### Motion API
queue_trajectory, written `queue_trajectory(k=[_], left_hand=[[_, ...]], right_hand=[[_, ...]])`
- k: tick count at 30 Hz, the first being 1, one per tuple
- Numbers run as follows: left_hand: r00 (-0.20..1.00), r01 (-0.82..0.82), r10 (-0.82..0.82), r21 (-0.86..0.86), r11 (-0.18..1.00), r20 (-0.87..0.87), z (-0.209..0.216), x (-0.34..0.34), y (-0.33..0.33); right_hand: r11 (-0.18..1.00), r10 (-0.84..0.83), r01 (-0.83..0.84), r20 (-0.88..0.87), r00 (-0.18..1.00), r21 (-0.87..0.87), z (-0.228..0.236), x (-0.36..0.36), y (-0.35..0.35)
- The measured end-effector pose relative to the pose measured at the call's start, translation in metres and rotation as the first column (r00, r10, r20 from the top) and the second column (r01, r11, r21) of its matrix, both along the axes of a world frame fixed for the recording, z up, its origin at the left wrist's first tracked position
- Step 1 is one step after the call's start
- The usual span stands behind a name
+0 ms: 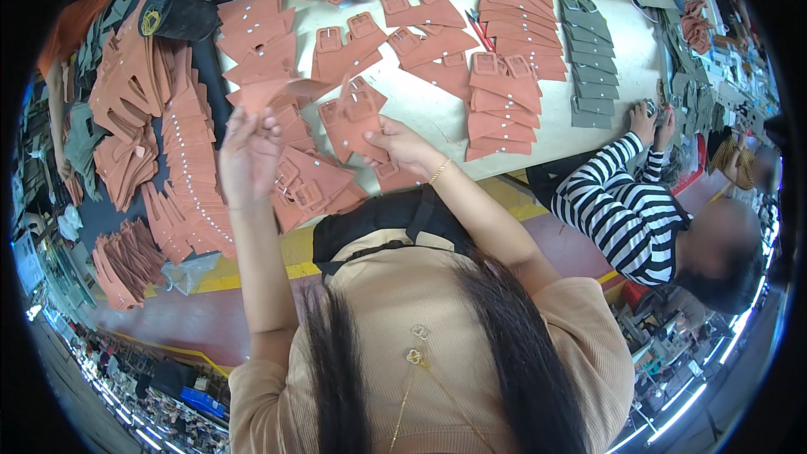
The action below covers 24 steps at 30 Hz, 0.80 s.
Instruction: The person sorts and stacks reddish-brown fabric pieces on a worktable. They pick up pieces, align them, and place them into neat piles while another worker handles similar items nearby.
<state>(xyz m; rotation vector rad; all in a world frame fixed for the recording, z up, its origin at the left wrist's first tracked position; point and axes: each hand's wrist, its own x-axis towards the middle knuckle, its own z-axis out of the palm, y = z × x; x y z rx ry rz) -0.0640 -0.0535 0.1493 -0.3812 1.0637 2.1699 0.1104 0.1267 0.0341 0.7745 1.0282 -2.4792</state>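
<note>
My right hand [402, 145] pinches the lower right edge of an orange fabric belt piece [343, 124] with a covered square buckle [360, 99] at its upper end. To the left, my left hand [251, 147] is raised with its palm up and fingers half curled. A smeared orange strap [282, 92] runs just above those fingertips toward the buckle. Whether the fingers grip it is blurred. Below and between my hands lies a heap of buckled orange pieces [313, 178] at the table's near edge.
Overlapping orange pieces [504, 109] and dark green buckled pieces [593, 67] lie in rows on the pale table [538, 151]. Red pens [481, 31] rest among them. Long orange stacks [192, 134] and black containers [189, 13] stand left. A person in stripes [618, 210] works at right.
</note>
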Motion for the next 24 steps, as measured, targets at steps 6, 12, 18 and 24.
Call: queue_trajectory(k=[6, 12, 18, 24], left_hand=[[0.966, -0.021, -0.008, -0.111, 0.994, -0.258, 0.036, -0.003, -0.002], [0.990, -0.032, 0.021, -0.085, 0.996, -0.136, 0.026, 0.008, 0.001], [0.994, 0.020, -0.029, -0.087, 0.996, -0.104, 0.025, 0.013, 0.016], [0.971, 0.203, -0.204, -0.025, 0.979, -0.124, 0.029, 0.025, 0.040]], right_hand=[[0.153, 0.224, -0.271, 0.234, 0.946, 0.950, -0.028, -0.029, -0.004], [-0.031, -0.004, -0.029, 0.029, 1.000, 0.999, -0.035, -0.034, -0.015], [0.074, -0.034, -0.195, 0.198, 0.980, 0.978, -0.035, -0.041, -0.005], [0.159, -0.010, -0.293, 0.298, 0.954, 0.943, -0.026, -0.015, 0.009]])
